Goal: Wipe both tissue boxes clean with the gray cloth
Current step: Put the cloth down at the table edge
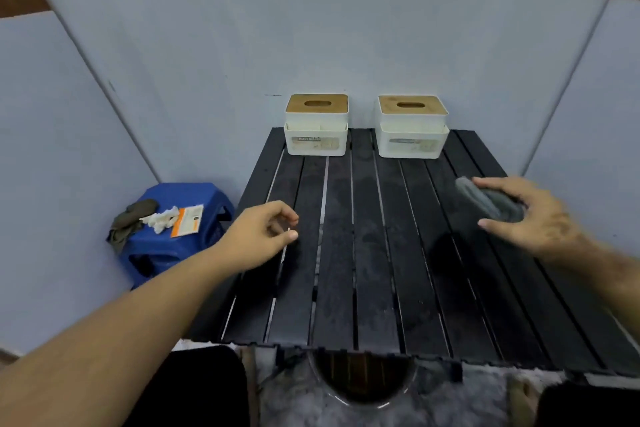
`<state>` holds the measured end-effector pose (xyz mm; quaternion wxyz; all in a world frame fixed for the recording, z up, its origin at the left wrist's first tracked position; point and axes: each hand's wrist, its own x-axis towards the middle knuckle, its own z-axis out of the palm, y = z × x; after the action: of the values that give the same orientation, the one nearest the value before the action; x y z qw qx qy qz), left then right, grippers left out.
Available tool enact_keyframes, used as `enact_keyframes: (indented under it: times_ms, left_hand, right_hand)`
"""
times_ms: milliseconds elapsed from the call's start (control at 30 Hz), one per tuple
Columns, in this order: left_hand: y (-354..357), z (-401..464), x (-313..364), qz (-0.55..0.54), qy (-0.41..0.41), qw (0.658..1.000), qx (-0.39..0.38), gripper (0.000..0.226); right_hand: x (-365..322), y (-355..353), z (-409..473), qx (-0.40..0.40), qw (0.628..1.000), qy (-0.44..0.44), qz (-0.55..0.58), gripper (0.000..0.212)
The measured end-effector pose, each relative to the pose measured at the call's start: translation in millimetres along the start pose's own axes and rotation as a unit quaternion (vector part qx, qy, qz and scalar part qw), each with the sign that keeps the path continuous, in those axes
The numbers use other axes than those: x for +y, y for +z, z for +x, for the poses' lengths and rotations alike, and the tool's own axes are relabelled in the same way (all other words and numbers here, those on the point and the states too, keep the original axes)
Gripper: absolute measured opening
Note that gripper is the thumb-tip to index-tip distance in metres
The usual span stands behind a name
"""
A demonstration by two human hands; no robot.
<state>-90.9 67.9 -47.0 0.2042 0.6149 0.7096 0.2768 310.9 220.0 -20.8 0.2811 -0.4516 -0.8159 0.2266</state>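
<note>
Two white tissue boxes with wooden lids stand side by side at the far edge of the black slatted table (pixel 367 253): the left box (pixel 316 125) and the right box (pixel 412 126). Each lid has an oval slot. My right hand (pixel 530 218) hovers over the table's right side and grips the folded gray cloth (pixel 488 199), well short of the right box. My left hand (pixel 263 236) hangs over the table's left edge with fingers loosely curled and holds nothing.
A blue plastic stool (pixel 166 246) stands left of the table, carrying a dark green rag (pixel 130 222), crumpled white tissue (pixel 161 220) and an orange-and-white packet (pixel 187 220). Pale walls close in behind and on both sides. A round dark bin (pixel 360 381) sits under the near edge.
</note>
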Motion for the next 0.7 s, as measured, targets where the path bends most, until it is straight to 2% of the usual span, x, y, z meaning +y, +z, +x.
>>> enact_keyframes:
  times_ms: [100, 167, 233, 333, 433, 500, 567, 633, 700]
  left_hand:
    - [6.7, -35.2, -7.2, 0.086, 0.029, 0.996, 0.017, 0.023]
    - [7.9, -53.2, -9.7, 0.154, 0.037, 0.986, 0.046, 0.029]
    - [6.5, -66.6, -10.2, 0.190, 0.024, 0.979, 0.069, 0.036]
    - [10.2, -77.9, -10.5, 0.196, -0.017, 0.979, 0.060, 0.055]
    - [15.8, -79.9, -9.1, 0.197, -0.026, 0.979, 0.046, 0.070]
    - [17.7, -79.2, -7.3, 0.194, -0.036, 0.979, 0.043, 0.062]
    - [18.0, -78.4, -8.4, 0.187, -0.043, 0.980, 0.046, 0.045]
    - [18.0, -78.2, -11.7, 0.179, -0.041, 0.982, 0.051, 0.032]
    - [17.3, -78.5, -15.3, 0.156, -0.039, 0.985, 0.061, 0.030]
  right_hand:
    - [36.0, -1.7, -39.1, -0.059, 0.983, -0.006, -0.172, 0.070]
    - [55.9, 7.5, -57.2, -0.082, 0.971, 0.001, -0.225, 0.077]
    - [55.2, 16.0, -73.5, -0.094, 0.975, 0.042, -0.197, 0.065]
    - [55.4, 35.4, -83.7, -0.030, 0.990, 0.068, -0.123, 0.049]
    - [35.2, 62.6, -87.0, 0.031, 0.988, 0.092, -0.122, 0.043]
    - [-5.3, 92.5, -94.3, 0.028, 0.993, 0.059, -0.097, 0.039]
    - [-59.2, 130.3, -101.9, -0.009, 0.997, -0.030, -0.066, 0.039]
    - [-109.3, 165.8, -110.1, -0.066, 0.990, -0.118, -0.045, 0.040]
    - [-132.8, 182.7, -112.1, -0.134, 0.981, -0.141, -0.021, 0.041]
